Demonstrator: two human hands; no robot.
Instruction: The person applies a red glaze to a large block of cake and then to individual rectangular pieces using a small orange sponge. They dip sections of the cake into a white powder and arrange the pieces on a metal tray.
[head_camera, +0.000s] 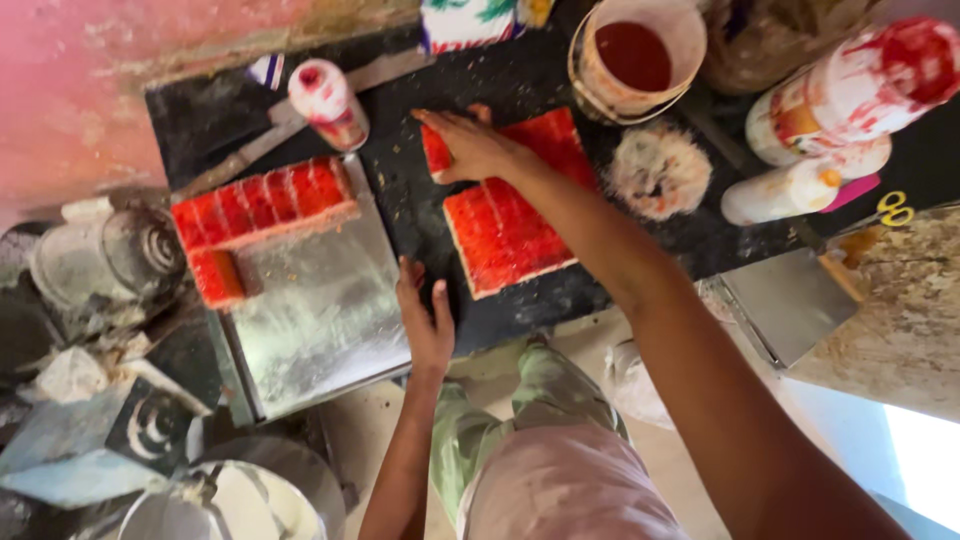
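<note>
Right hand (472, 148): lies palm down on the far left corner of the red cake slab (510, 215), fingers together and pointing toward 9 o'clock; they press flat on a cut piece at the slab's edge and close round nothing
Left hand (425, 320): rests flat at the rim of the silver tray (320, 310), fingers straight and slightly spread toward 12 o'clock, holding nothing
Red cake slab: sits on the black bench (400, 190) at the middle of the view, scored into strips; most of it reaches from under the right fingers toward 5 o'clock, and it lies at 1 o'clock from the left hand, just beside it
Cut cake pieces (255, 215): a row lines the far edge of the tray, with one more piece at its left side, at 10 o'clock from the left hand
Red-stained bucket (635, 55): at 1 o'clock from the right hand, near the slab
Squeeze bottle (328, 103): at 10 o'clock from the right hand, on the bench
Scissors (890, 210): yellow handles, far at 3 o'clock
</note>
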